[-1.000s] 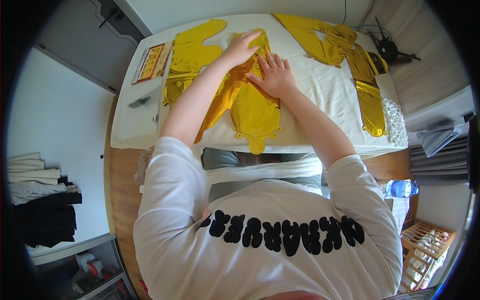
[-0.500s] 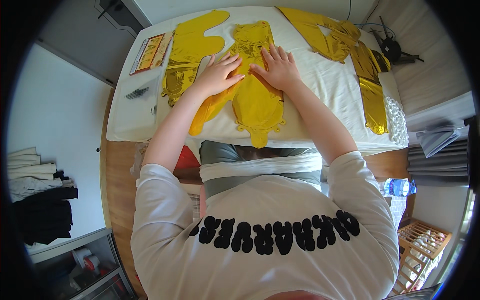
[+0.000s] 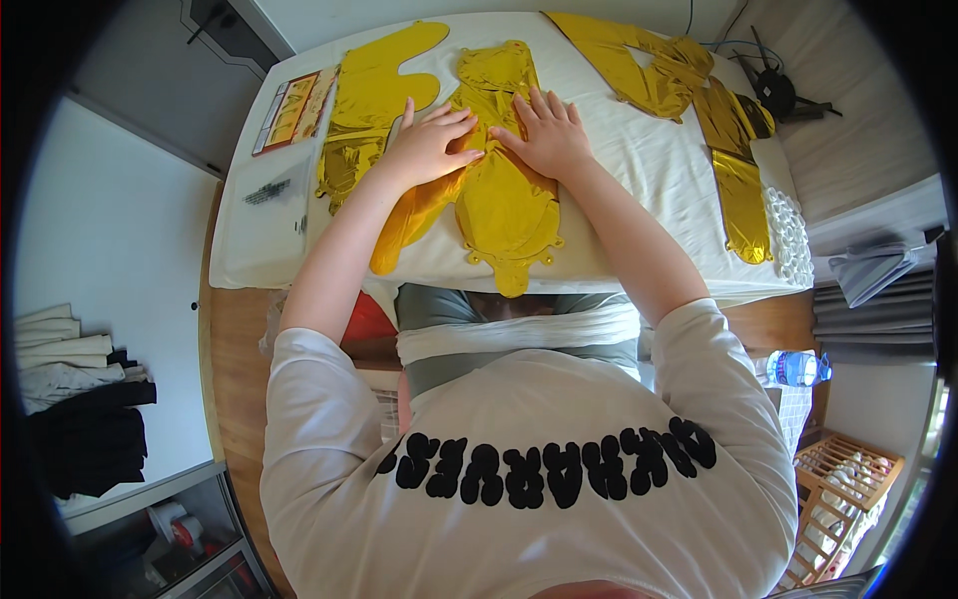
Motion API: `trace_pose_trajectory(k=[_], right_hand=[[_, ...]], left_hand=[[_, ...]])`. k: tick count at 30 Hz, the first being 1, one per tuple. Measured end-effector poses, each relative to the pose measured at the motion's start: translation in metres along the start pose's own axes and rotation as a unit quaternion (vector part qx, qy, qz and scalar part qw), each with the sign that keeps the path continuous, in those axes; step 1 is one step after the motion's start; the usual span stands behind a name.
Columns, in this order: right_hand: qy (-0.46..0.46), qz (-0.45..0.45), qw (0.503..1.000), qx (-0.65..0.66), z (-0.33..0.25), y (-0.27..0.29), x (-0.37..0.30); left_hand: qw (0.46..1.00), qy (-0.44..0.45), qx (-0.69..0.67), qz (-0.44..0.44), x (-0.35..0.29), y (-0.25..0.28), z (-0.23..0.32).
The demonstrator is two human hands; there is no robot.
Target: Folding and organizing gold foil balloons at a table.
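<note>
A flat golden foil balloon (image 3: 507, 205) lies in the middle of the white-covered table, its narrow tab at the near edge. My left hand (image 3: 431, 150) rests on its left part with the fingers spread, one of them pointing away from me. Stretched-out fingers of my right hand (image 3: 551, 135) press on its upper right side. Both palms face down, and the thumbs almost meet over the creased middle. From under my left hand a puffier, orange-tinted golden flap (image 3: 404, 232) reaches toward me. Another flat golden foil balloon (image 3: 384, 92) lies just beyond my left forearm.
More golden foil (image 3: 649, 78) and a long golden strip (image 3: 739, 205) lie at the right. Beside them are clear rings (image 3: 788, 235) and a black stand-like object (image 3: 776, 95). A printed card (image 3: 291, 110) and a clear plastic bag (image 3: 264, 200) lie on the left.
My left hand's fingers have spread more, one lifting away from the others. The right hand stays nearly in place on the foil. The whole view has shifted slightly.
</note>
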State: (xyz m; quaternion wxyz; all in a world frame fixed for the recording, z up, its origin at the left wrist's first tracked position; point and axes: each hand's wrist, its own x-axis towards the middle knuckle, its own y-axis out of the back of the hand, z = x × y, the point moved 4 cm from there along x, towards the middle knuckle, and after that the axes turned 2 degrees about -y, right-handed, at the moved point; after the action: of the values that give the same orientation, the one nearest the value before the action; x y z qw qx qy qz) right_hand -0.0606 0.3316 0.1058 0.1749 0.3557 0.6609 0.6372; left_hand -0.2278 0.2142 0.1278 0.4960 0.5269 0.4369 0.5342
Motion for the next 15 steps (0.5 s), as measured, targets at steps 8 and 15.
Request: trace_pose_trajectory(k=[8,15], right_hand=[[0.005,-0.005,1.000,-0.007,-0.004,0.001,-0.003],[0.005,-0.022,0.999,-0.026,0.002,-0.006,0.004]], left_hand=[[0.990,-0.036,-0.038,0.134,-0.005,0.018,0.009],[0.930,-0.300,-0.091,0.191,-0.013,0.032,0.095]])
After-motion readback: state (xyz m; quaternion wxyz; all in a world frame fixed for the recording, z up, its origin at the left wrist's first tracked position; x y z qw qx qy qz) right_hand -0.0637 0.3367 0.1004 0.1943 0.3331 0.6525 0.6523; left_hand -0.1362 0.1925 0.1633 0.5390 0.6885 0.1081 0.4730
